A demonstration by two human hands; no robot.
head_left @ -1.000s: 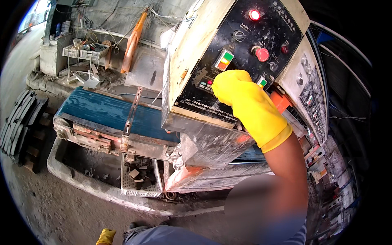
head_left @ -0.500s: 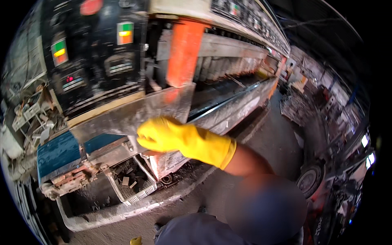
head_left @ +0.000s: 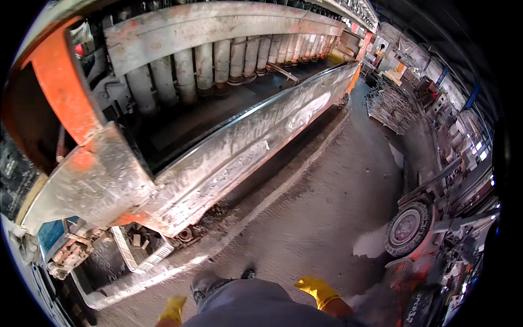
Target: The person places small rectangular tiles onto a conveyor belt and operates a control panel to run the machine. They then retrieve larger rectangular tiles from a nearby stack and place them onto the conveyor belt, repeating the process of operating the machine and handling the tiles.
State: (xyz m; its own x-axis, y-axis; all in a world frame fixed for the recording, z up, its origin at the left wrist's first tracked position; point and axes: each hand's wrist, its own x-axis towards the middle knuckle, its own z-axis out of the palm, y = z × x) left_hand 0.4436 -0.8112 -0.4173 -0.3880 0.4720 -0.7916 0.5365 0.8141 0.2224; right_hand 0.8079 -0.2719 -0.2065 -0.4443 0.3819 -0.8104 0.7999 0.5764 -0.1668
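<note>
My right hand (head_left: 317,290), in a yellow rubber glove, hangs low at my right side above the dusty floor (head_left: 305,218). Its fingers are loosely apart and nothing shows in them. My left hand (head_left: 173,309), gloved the same way, is at the lower edge on my left; its fingers are too small and partly cut off to read. Neither hand touches the long machine (head_left: 245,147) ahead, which has a wet metal trough wall, a row of grey cylinders (head_left: 204,65) and an orange upright (head_left: 65,87).
A white plastic crate (head_left: 155,257) with broken pieces stands under the machine's near left end, inside a low kerb (head_left: 147,282). On the right is a vehicle with a large tyre (head_left: 407,229). A stack of slatted material (head_left: 393,106) lies farther back.
My right hand has come away from the machine's near end and dropped to my side. The view has swung right, so the control panel has mostly left it. My left glove shows more.
</note>
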